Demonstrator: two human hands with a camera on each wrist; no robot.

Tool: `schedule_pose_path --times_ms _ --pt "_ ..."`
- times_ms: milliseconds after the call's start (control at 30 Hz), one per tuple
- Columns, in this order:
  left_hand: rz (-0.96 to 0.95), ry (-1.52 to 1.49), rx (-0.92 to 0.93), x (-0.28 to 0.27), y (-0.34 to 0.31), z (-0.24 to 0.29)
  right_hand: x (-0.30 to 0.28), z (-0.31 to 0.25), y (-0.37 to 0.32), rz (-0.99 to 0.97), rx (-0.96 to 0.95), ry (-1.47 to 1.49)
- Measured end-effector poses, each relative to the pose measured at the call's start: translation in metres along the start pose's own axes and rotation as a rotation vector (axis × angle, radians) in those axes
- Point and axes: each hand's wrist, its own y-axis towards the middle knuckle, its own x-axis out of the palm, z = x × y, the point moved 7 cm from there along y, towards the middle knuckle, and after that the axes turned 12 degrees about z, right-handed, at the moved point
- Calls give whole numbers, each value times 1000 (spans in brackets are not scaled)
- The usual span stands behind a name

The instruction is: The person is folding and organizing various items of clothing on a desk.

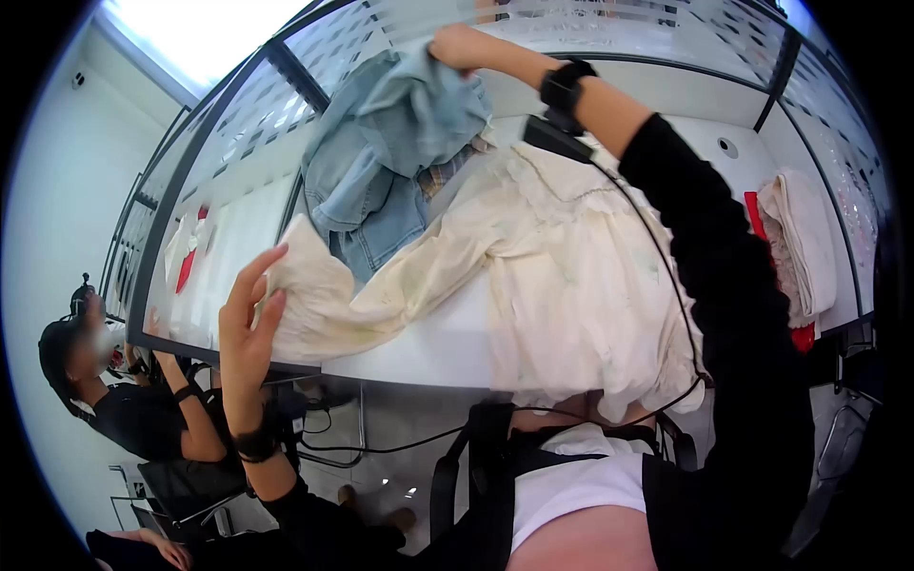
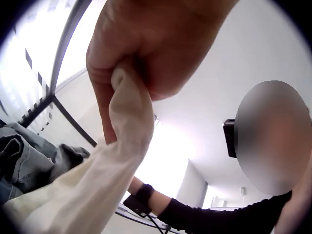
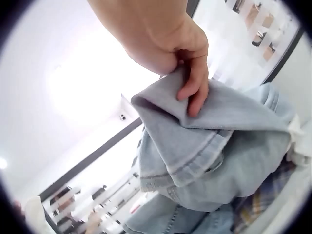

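Observation:
My left hand (image 1: 249, 328) grips the end of a sleeve on a cream blouse (image 1: 571, 276); in the left wrist view the bunched cream cloth (image 2: 129, 114) hangs from the fingers. The blouse lies spread over the white table, its ruffled part toward the back and its lower edge draping over the front. At the back, my right hand (image 1: 462, 49) pinches a light-blue denim garment (image 1: 381, 143) and holds part of it up. The right wrist view shows folded denim (image 3: 190, 141) between thumb and fingers. Plaid cloth (image 3: 263, 197) peeks out beneath the denim.
Dark-framed partitions (image 1: 228, 124) border the white table (image 1: 428, 354) on the left and back. Folded beige cloth (image 1: 804, 238) with red pieces lies at the right. A black cable (image 1: 657, 252) runs from the right wrist over the blouse. Another person (image 1: 133, 400) sits at left.

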Motion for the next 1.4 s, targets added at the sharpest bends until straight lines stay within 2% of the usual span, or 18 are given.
schedule_pose_path --times_ms 100,167,200,267,300,400,533,633,767,833,900,1067,1167,1233,1267,1333,1367,1400 --pt "107 290 226 -33 0 8 19 -28 42 275 -392 -164" --pt "258 325 256 -64 10 11 45 -54 58 183 -375 -188" --pt "335 345 232 -77 18 14 75 -51 55 26 -114 231" --pt "422 462 311 -105 37 13 107 -83 25 -275 35 476" --pt "434 555 417 -121 46 9 112 -97 7 -403 -89 301" --pt "522 478 398 -162 64 14 106 -91 -19 -343 -78 409" --pt "409 184 304 -158 69 14 85 -71 -49 -336 -168 370" --pt "297 351 309 -145 70 5 49 -63 -81 -214 -74 195" --pt "176 131 46 -109 62 -4 31 -38 -130 -135 -52 135" --pt "118 121 -28 -86 66 8 26 -17 -171 -172 -117 -38" --pt "94 131 -70 -61 76 31 13 4 -205 -384 34 -11" --pt "-70 37 278 33 144 113 -28 48 -285 -447 219 78" --pt "-47 -164 464 161 160 194 -71 50 -329 -372 341 242" --pt "37 -32 789 261 189 192 -98 44 -355 -314 378 318" --pt "-3 -57 780 307 182 194 -108 43 -369 -310 429 334" --pt "-94 -216 860 356 160 206 -119 39 -400 -305 477 376" --pt "-521 -218 658 400 142 194 -123 39 -414 -299 470 389" --pt "-615 -257 802 407 111 197 -126 39 -428 -287 493 405"
